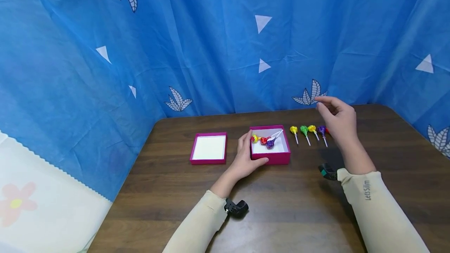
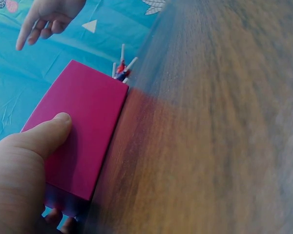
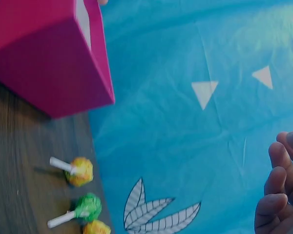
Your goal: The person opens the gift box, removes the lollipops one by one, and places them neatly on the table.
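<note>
My left hand [image 1: 244, 162] grips the near left corner of an open magenta box [image 1: 277, 158], its thumb on the front wall and its fingers along the left side. Inside the box lie a yellow lollipop [image 1: 255, 138], a red lollipop [image 1: 263, 141] and a purple lollipop [image 1: 270, 144], with white sticks slanting up to the right. Raised over the right end of a row of lollipops, my right hand [image 1: 340, 122] holds nothing, its fingers loosely bent. That row has a yellow lollipop [image 3: 79, 171], a green one [image 3: 89, 206], another yellow, a purple [image 1: 321, 130] and a red one partly hidden by the hand.
Left of the box, a magenta lid [image 1: 209, 162] lies with its white inside up. Both stand on a dark wooden table [image 1: 274, 202]. A blue patterned curtain [image 1: 218, 50] hangs behind the table and along its sides.
</note>
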`<state>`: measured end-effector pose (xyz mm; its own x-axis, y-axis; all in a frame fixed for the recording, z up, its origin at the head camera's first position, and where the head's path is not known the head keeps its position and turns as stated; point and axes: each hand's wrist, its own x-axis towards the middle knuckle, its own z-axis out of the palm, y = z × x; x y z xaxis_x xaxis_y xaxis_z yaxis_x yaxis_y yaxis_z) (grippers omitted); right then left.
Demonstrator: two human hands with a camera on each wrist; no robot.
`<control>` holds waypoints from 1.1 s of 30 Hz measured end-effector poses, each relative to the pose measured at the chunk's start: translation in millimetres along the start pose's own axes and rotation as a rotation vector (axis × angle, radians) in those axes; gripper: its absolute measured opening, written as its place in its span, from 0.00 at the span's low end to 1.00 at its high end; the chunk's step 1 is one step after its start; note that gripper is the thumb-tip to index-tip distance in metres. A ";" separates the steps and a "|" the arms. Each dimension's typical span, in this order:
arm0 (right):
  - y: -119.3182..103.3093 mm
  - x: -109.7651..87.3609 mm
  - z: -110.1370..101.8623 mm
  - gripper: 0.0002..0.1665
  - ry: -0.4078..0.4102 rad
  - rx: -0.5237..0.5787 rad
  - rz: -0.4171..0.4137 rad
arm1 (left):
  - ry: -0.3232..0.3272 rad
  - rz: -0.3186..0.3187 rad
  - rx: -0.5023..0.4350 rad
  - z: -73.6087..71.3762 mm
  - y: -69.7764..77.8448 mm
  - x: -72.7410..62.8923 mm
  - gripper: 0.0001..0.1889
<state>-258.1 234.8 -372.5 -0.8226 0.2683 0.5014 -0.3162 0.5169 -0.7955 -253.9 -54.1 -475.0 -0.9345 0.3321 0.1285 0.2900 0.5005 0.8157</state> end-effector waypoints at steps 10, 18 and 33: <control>-10.6 -7.1 17.8 0.15 -0.093 -0.026 -0.109 | -0.009 -0.007 -0.007 -1.2 -1.0 0.4 0.57; -9.9 -17.3 35.2 0.16 -0.230 -0.084 -0.117 | -0.006 0.007 -0.004 0.7 -2.0 1.8 0.57; 3.2 -26.6 63.7 0.15 -0.435 -0.144 -0.066 | -0.013 0.003 -0.006 0.0 -1.8 2.0 0.57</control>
<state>-267.3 177.5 -410.1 -0.9343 -0.1196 0.3357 -0.3316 0.6372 -0.6958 -256.3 -54.3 -476.2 -0.9307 0.3442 0.1239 0.2918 0.4942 0.8189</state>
